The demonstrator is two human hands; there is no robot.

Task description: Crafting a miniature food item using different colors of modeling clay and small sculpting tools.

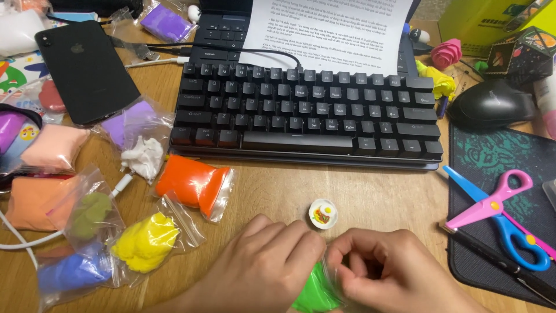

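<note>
- Pinching the small clear bag of green clay (pixel 315 294) at the bottom edge of the view, the left hand (pixel 263 266) curls closed over the bag's left side while the right hand (pixel 399 272) has its fingers bent in on the bag's right side, thumb and fingertips meeting at the plastic.
- A good way to handle this, as I judge it: keep both pinches on the thin plastic and not on the soft lump, pull gently and evenly, and hold the bag low over the wooden desk (pixel 278 191) so nothing drops far.
- The green clay sits between the two hands, at about 4 o'clock from the left hand and 8 o'clock from the right; most of it is hidden below the frame.
- Just beyond the knuckles, at 12 o'clock, lies a tiny round miniature plate (pixel 322 213), apart from both hands.
- At 10 o'clock from the left hand lie a yellow clay bag (pixel 147 240) and an orange clay bag (pixel 194 184).
- At 2 o'clock from the right hand, pink-and-blue scissors (pixel 498 214) rest on a dark mat.
- Farthest off, at 12 o'clock, stands a black keyboard (pixel 307 113), with a black phone (pixel 87 69) at 10 o'clock.
</note>
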